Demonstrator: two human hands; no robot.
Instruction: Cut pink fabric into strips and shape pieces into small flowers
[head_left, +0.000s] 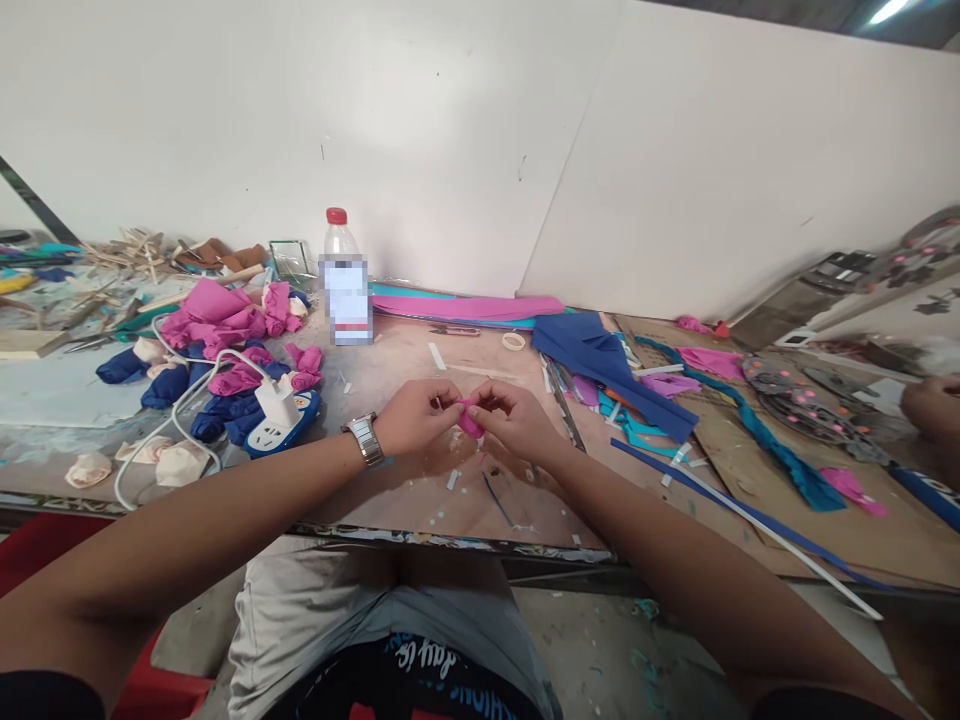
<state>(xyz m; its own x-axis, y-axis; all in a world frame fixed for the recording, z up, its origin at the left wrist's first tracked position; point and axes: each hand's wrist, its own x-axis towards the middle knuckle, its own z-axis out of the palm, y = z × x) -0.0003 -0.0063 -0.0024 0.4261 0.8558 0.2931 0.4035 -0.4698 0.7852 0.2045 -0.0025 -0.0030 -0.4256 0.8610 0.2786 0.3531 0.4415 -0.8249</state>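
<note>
Bench (381, 368) cluttered, fingers (447, 414) of left hand (417, 412) and right hand (523, 422) pinch small magenta fabric piece (471, 422), which could slip or unfurl if either grip slackens.

Lower centre of the frame: dark shirt (330, 695) with white script (426, 656), to my eye partly "day"; blue capitals (480, 701) only partly legible. Left of centre: bottle label (346, 300), pixelated, unreadable.
</note>
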